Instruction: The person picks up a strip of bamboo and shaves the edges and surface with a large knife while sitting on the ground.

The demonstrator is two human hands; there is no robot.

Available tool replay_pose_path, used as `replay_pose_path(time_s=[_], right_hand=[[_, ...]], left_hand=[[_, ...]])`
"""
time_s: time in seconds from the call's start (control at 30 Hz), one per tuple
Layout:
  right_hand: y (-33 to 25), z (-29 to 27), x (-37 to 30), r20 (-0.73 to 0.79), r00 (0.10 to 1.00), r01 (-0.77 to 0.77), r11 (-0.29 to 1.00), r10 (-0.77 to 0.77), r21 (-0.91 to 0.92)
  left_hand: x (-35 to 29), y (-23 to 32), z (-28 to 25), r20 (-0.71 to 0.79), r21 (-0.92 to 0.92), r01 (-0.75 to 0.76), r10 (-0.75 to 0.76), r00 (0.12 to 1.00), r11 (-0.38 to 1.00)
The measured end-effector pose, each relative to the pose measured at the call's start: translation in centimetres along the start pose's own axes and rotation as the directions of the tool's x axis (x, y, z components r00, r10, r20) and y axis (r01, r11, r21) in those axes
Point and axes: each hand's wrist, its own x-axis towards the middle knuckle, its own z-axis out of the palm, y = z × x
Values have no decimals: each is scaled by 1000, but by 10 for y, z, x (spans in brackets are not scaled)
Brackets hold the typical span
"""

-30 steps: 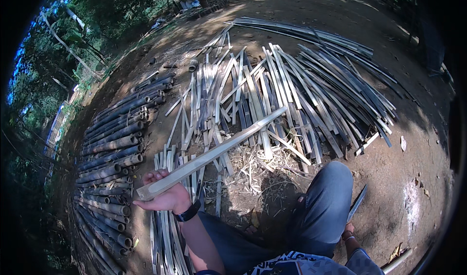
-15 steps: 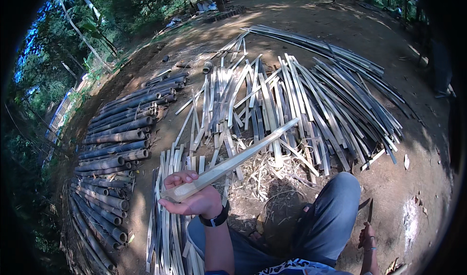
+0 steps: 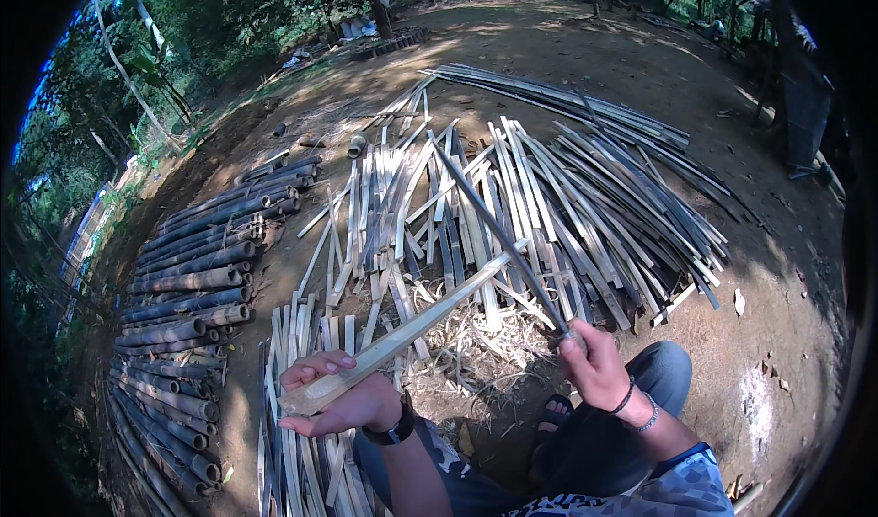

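My left hand (image 3: pixel 358 405) is closed around the near end of a pale split bamboo strip (image 3: pixel 416 327). The strip slants up and away to the right. In my right hand (image 3: pixel 596 363) is the handle of a long dark-bladed knife (image 3: pixel 501 232), most of the handle hidden by the fingers. Its narrow blade points up and to the left and crosses the strip near the far end in this view. Whether blade and strip touch, I cannot tell. Curled bamboo shavings (image 3: pixel 457 360) lie on the ground below both hands.
Beyond my hands spreads a big pile of split bamboo strips (image 3: pixel 631 211), with more strips (image 3: pixel 302 330) close on the left. Stacked whole bamboo poles (image 3: pixel 183 282) lie farther left. My bent knee (image 3: pixel 666 375) and sandalled foot (image 3: pixel 553 412) are at lower right. Trees line the far edge.
My right hand has come up from low on the right with the knife, and its blade now crosses the strip. The view has shifted slightly to the right; my left hand keeps its hold.
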Motion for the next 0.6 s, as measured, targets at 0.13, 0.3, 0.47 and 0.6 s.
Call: replay_pose_path(time_s=[0.13, 0.3, 0.47, 0.6], right_hand=[[11, 56, 1, 286, 956, 100, 989, -64, -113], [47, 73, -7, 357, 933, 153, 952, -51, -264], [107, 63, 25, 194, 961, -131, 942, 197, -309], [80, 68, 2, 416, 907, -12, 992, 64, -127]], left_hand=[[0, -5, 3, -65, 36, 16, -14, 998, 999], [9, -8, -19, 29, 16, 1, -1, 1000, 1000], [-2, -2, -12, 29, 56, -12, 11, 1000, 998], [4, -2, -20, -10, 108, -25, 26, 1000, 994]])
